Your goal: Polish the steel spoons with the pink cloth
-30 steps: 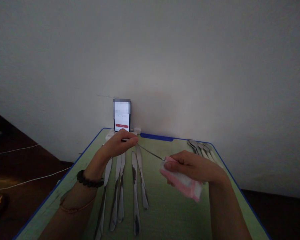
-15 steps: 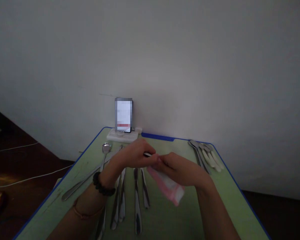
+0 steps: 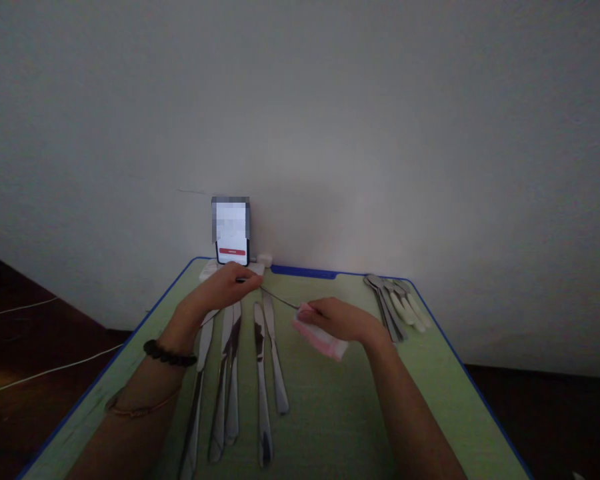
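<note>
My left hand (image 3: 223, 292) pinches one end of a thin metal utensil (image 3: 279, 298) that stretches to the right above the table. My right hand (image 3: 341, 318) grips a folded pink and white cloth (image 3: 321, 337) wrapped round the utensil's other end. Beneath my hands several table knives (image 3: 259, 363) lie side by side on the green table (image 3: 330, 413), pointing away from me.
A lit phone (image 3: 231, 230) leans against the white wall on a small white stand at the table's far edge. A bunch of spoons (image 3: 396, 307) lies at the far right. White cables (image 3: 40, 370) run across the dark floor on the left. The table has a blue rim.
Half a second ago my hands were together with the cloth close to the left hand. The cloth has since slid right along the utensil and my hands are apart again.
</note>
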A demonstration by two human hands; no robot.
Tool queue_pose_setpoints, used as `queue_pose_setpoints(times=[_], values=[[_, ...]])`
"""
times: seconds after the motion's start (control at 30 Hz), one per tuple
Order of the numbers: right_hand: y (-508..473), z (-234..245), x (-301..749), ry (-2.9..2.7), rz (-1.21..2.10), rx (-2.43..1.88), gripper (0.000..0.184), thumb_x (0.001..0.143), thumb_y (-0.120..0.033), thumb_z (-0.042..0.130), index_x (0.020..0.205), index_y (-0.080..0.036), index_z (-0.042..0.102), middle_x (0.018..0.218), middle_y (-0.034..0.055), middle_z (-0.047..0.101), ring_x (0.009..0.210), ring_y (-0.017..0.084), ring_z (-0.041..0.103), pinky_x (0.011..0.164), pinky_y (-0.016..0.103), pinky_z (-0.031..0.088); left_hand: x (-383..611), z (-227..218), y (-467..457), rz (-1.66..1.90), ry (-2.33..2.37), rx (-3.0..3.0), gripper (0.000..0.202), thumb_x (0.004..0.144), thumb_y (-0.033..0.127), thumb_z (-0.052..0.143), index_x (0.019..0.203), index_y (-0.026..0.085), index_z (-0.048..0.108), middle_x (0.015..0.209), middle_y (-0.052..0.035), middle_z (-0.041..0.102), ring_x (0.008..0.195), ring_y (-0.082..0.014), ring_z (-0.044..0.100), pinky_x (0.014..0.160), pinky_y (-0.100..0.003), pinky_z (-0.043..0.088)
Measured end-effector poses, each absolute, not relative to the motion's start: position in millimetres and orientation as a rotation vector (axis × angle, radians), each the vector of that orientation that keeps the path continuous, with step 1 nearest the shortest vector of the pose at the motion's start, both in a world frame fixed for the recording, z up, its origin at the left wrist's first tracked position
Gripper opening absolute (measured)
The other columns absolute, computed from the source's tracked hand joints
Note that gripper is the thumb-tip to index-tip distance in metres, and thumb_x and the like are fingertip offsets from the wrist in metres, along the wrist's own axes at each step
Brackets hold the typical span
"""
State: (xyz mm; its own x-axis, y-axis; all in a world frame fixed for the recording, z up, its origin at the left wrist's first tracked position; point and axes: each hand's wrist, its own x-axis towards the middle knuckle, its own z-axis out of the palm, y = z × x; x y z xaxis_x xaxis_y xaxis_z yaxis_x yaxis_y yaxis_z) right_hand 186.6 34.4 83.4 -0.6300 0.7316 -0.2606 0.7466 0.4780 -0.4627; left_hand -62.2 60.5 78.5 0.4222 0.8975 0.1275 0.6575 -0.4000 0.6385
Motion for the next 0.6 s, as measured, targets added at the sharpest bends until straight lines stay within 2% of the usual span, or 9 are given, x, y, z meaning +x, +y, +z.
queue_pose_setpoints(times=[0.13,0.2,0.27,0.33,0.4,0.5,0.6], values=[[40.4,73.7,203.2,2.532,-0.826,1.454,0.038,0.088,-0.041,0.041,0.082,-0.011,0.064,0.076,0.0102,0.066,0.066,0.017,0.056,0.060,0.027,0.037,-68.7,87.3,59.8,0.728,1.393,2.145,0.042,0.080,0.044,0.035,0.048,0.018,0.032,0.046,0.0047,0.028,0.046,-0.0078,0.027,0.045,-0.022,0.019],[38.6,76.0,205.5,2.599,-0.909,1.498,0.040,0.084,-0.044,0.048,0.101,-0.011,0.062,0.094,0.0131,0.067,0.081,0.020,0.060,0.070,0.029,0.043,-65.0,91.4,57.5,0.741,1.374,2.212,0.041,0.082,0.042,0.036,0.050,0.017,0.036,0.048,0.0045,0.031,0.048,-0.0080,0.030,0.047,-0.021,0.021],[34.3,82.1,203.9,2.739,-0.998,1.597,0.058,0.079,-0.045,0.056,0.126,-0.014,0.047,0.118,0.0147,0.060,0.102,0.022,0.057,0.084,0.033,0.043,-56.4,93.7,54.4,0.688,1.322,2.305,0.038,0.082,0.042,0.040,0.055,0.015,0.045,0.050,0.0046,0.038,0.049,-0.0082,0.034,0.049,-0.021,0.023],[29.7,88.9,199.0,2.866,-1.033,1.630,0.066,0.077,-0.043,0.059,0.134,-0.017,0.036,0.126,0.0137,0.055,0.110,0.022,0.054,0.091,0.036,0.041,-45.1,94.3,51.3,0.629,1.263,2.361,0.037,0.083,0.044,0.043,0.064,0.014,0.053,0.054,0.0041,0.045,0.050,-0.0082,0.037,0.050,-0.021,0.024],[26.9,94.1,192.4,2.963,-1.067,1.590,0.057,0.080,-0.038,0.056,0.131,-0.019,0.041,0.124,0.0122,0.057,0.109,0.020,0.055,0.092,0.036,0.042,-34.2,93.8,48.3,0.636,1.210,2.405,0.036,0.082,0.044,0.046,0.065,0.014,0.053,0.053,0.0047,0.043,0.050,-0.0080,0.037,0.050,-0.021,0.023],[27.6,98.6,185.2,3.019,-1.086,1.466,0.033,0.088,-0.034,0.044,0.113,-0.016,0.056,0.102,0.0096,0.067,0.089,0.017,0.061,0.081,0.031,0.045,-22.1,92.0,45.0,0.693,1.157,2.430,0.035,0.082,0.045,0.048,0.067,0.014,0.053,0.054,0.0050,0.043,0.050,-0.0082,0.037,0.050,-0.021,0.023],[30.9,101.8,189.9,3.017,-0.985,1.402,0.034,0.091,-0.037,0.037,0.095,-0.016,0.064,0.084,0.0062,0.068,0.074,0.015,0.059,0.070,0.027,0.043,-14.3,88.6,43.6,0.694,1.173,2.396,0.036,0.082,0.049,0.049,0.076,0.014,0.055,0.057,0.0041,0.047,0.052,-0.0096,0.040,0.050,-0.021,0.026]])
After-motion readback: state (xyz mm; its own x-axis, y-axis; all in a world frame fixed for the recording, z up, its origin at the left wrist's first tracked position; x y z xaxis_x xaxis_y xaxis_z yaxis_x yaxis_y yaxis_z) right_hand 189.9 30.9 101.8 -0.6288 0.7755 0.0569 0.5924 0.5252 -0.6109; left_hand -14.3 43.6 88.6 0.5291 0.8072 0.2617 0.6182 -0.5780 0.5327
